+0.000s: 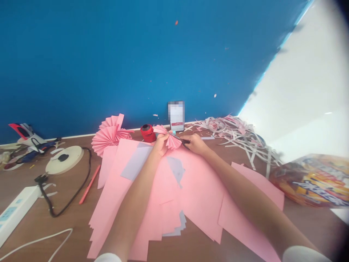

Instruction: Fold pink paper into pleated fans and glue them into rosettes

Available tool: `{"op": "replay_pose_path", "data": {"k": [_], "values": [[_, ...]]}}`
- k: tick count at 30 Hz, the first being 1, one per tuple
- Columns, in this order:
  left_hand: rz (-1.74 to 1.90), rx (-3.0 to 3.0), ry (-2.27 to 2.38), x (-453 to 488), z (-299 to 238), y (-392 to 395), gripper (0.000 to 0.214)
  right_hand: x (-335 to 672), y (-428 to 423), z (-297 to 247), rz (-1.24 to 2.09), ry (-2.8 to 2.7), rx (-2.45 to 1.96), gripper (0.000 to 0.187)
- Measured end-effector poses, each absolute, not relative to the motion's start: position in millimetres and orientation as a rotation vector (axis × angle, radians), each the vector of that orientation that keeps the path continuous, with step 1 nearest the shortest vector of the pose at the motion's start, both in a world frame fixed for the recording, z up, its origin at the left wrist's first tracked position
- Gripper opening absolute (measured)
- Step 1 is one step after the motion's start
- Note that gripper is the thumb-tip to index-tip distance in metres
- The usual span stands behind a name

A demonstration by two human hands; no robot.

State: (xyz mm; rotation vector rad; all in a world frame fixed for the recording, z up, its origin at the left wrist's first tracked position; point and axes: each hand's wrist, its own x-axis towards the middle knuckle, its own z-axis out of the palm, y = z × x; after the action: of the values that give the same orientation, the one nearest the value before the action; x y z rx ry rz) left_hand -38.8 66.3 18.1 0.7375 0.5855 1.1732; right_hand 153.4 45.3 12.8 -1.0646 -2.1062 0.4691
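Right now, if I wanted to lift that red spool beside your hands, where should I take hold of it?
Pinch the red spool around its side, coming from above: it seems to stand on end, dark centre upward, with the left hand on one side and a pleated pink paper fan on the other.

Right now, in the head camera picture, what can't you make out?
Head view:
- The upright phone or card: its front is blurred out.
- The dark tool: the right hand hides most of it, so its kind is unclear.
- The printed packet: the right edge cuts it off, and its lettering is blurred.
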Motion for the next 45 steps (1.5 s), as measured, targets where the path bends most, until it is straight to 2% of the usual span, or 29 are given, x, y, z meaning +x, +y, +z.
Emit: {"op": "replay_pose_path", "data": {"k": [45], "values": [[1.179, 0.788, 0.613, -37.5, 13.9, 70.0, 0.019, 153.1, 43.6, 15.5, 0.472, -2.095, -1.142, 0.031]]}}
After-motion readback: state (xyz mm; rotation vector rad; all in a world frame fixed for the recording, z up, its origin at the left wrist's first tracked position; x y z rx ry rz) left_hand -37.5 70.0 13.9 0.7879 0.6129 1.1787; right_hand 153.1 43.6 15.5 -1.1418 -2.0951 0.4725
